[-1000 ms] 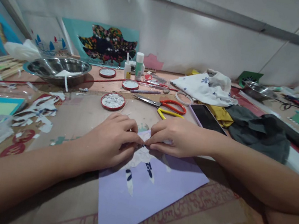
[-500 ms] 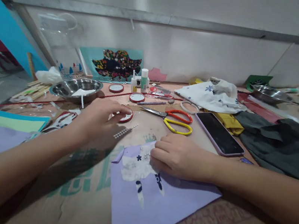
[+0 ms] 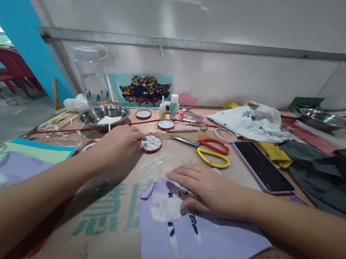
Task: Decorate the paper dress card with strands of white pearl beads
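My left hand (image 3: 121,145) is at the left rim of a small red-rimmed dish (image 3: 152,144) full of white bits. Its fingers are curled together, and anything between the fingertips is too small to make out. My right hand (image 3: 212,190) lies over a purple sheet (image 3: 202,256), fingers stretched and thumb apart. On the sheet, a white patterned cutout (image 3: 163,209) is partly covered by that hand, with small shiny beads (image 3: 185,189) under the fingers. A strip of pearl beads (image 3: 154,162) lies between the hands.
Scissors (image 3: 203,147) with red and yellow handles and a phone (image 3: 263,168) lie ahead and right. Behind are glue bottles (image 3: 173,105), more red-rimmed lids (image 3: 165,125) and white patterned cloth (image 3: 253,120). A metal bowl (image 3: 103,116) and water bottle (image 3: 89,74) stand left.
The view has shifted left and up. My left hand has drawn back from over the red-rimmed dish to its left rim. My right hand's fingers, curled before, are now stretched out.
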Tool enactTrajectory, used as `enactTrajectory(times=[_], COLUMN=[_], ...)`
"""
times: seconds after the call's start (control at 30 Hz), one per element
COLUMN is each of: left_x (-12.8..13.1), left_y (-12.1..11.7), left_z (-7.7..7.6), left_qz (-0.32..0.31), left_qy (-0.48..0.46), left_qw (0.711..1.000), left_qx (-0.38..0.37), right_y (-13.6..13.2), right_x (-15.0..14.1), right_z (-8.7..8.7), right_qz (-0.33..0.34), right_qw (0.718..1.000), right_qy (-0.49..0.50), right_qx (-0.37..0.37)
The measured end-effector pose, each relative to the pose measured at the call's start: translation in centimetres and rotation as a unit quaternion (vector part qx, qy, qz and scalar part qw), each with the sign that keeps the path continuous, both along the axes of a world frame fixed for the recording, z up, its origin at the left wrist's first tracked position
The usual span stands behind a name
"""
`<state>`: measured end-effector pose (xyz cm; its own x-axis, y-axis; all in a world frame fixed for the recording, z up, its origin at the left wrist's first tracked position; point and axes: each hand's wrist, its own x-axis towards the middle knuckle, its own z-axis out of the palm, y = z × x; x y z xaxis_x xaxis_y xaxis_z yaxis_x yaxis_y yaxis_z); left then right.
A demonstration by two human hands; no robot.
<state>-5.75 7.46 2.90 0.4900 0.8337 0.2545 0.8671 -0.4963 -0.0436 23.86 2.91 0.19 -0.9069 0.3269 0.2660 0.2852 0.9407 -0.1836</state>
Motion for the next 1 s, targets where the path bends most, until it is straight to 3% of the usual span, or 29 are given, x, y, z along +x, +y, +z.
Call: enactTrajectory(times=[0.17,0.33,0.57,0.73,0.87,1.0], left_x=[0.4,-0.1,-6.7,-10.3,-10.8,-10.7], left_y=[-0.3,-0.3,1.6,3.1,3.7,4.1], left_z=[-0.1,1.4,4.9,3.8,2.4,2.2], left_qz=[0.013,0.038,0.182,0.179,0.174,0.181], left_qy=[-0.008,-0.013,-0.011,0.018,0.021,0.018], left_qw=[1.0,0.999,0.982,0.984,0.984,0.983], left_qx=[-0.008,0.001,0.049,-0.018,-0.036,-0.035], right_y=[0.9,3.0,5.1,5.5,5.8,6.1], right_x=[0.0,1.0,2.7,3.1,3.6,4.2], right_z=[0.2,-0.4,-0.7,-0.8,-0.6,-0.2], right_qz=[0.013,-0.058,-0.119,-0.113,-0.084,-0.067], right_qw=[0.998,0.995,0.992,0.993,0.996,0.997], right_qy=[-0.044,-0.051,-0.02,-0.019,-0.028,-0.032], right_qx=[0.03,0.061,0.046,0.042,0.033,0.003])
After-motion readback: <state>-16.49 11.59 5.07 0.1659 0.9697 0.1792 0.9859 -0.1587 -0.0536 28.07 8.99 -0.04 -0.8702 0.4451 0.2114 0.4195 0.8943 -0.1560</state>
